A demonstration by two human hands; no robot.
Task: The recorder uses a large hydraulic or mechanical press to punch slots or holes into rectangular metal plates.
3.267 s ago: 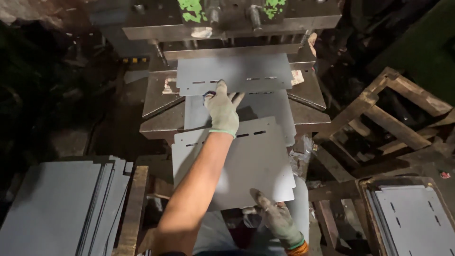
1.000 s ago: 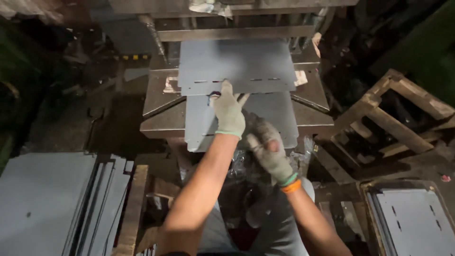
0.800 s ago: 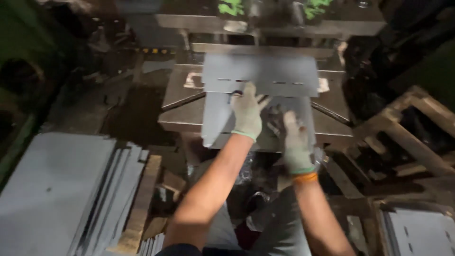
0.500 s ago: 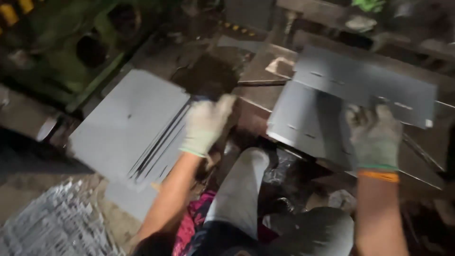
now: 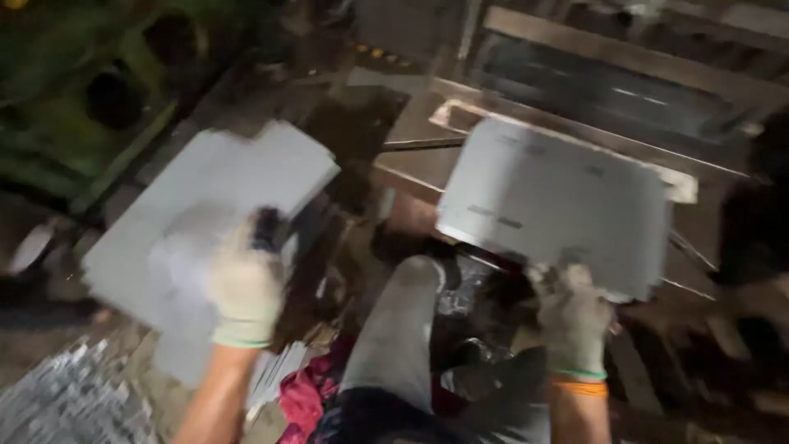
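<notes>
Both gloved hands grip grey sheets
Left hand (image 5: 244,288) pinches stack sheet (image 5: 205,205) at 9 o'clock; right hand (image 5: 573,316) clamps punched sheet (image 5: 555,201) edge, steadying it.

- a green machine body (image 5: 90,99) at upper left
- a dark metal press bed (image 5: 608,82) at the top
- red cloth (image 5: 300,399) low in the middle

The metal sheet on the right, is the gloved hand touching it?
Touching. The head view shows the right hand gripping the grey metal sheet at its near edge.
</notes>
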